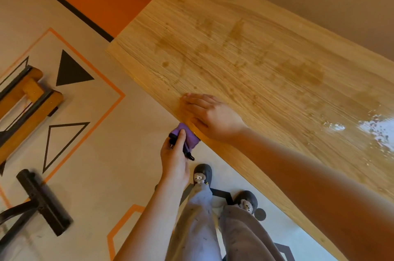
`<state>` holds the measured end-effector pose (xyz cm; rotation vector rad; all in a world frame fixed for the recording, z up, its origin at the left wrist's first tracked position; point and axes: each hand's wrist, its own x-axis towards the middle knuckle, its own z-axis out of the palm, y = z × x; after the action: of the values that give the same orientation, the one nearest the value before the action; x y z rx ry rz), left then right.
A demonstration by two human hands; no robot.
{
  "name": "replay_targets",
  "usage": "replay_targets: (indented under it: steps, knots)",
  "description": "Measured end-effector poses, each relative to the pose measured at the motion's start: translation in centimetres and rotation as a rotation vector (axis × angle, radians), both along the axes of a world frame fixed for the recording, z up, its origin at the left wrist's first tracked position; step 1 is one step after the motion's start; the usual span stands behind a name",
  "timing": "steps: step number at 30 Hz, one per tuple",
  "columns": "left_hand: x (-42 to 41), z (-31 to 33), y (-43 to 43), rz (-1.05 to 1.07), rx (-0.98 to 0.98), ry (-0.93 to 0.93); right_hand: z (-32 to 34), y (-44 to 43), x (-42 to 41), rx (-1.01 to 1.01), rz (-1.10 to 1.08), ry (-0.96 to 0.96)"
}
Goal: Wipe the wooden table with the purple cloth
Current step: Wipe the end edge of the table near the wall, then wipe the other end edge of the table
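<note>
On the head camera, my left hand (174, 160) grips the bunched purple cloth (188, 140) against the near edge of the wooden table (245, 26). My right hand (210, 115) lies flat on the top just beside it, fingers straight. Brownish smears (298, 73) mark the board. I'd bring the cloth up, spread it, and wipe in long overlapping strokes.

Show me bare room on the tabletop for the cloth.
Nearly all the wooden table is bare, from the right hand to the far edge. Crowded only at the near edge, where the left hand holds the purple cloth.
</note>
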<state>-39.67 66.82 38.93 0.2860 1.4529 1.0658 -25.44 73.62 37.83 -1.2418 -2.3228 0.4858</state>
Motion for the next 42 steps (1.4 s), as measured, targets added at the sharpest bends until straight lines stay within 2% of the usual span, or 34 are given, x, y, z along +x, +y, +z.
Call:
replay_targets:
  steps: [7,14,18,23,25,27,30,34,37,38,40,42]
  knots:
    - [2.6,0.6,-5.5,-0.199,-0.128,-0.056,0.2,0.0,0.1,-0.026,0.029,-0.029]
    - [2.1,1.3,-2.9,-0.099,-0.078,0.004,0.5,-0.1,0.2,-0.064,0.043,-0.025]
    - [3.5,1.2,-5.4,-0.273,-0.132,-0.011,0.6,-0.2,0.6,-0.074,0.055,-0.019]
    - [2.6,1.5,-4.9,-0.340,-0.251,0.021,2.6,-0.7,1.7,-0.127,0.052,0.002]
    - [2.1,1.9,-4.0,-0.424,-0.274,-0.025,3.8,-2.7,2.6,-0.146,-0.107,0.116]
    - [1.8,2.3,-3.1,-0.524,-0.304,-0.037,5.0,-6.1,3.2,-0.185,-0.354,0.254]
    - [1.2,2.4,-1.7,-0.628,-0.382,0.026,5.9,-11.7,3.0,-0.307,-0.722,0.398]
    - [0.5,2.4,-0.5,-0.821,-0.396,0.121,6.5,-17.6,-0.8,-0.355,-1.258,0.657]
    - [0.2,2.4,0.1,-0.878,-0.439,0.062,5.3,-19.6,-5.9,-0.511,-1.629,0.894]
    - [0.1,2.4,0.2,-0.906,-0.431,0.045,4.9,-19.4,-7.4,-0.655,-1.680,1.042]
    - [0.1,2.6,0.3,-0.993,-0.385,0.048,3.6,-18.5,-9.8,-0.839,-1.584,1.449]
    - [0.0,2.9,0.8,-1.110,-0.291,0.125,3.0,-16.9,-11.1,-0.788,-1.448,1.746]
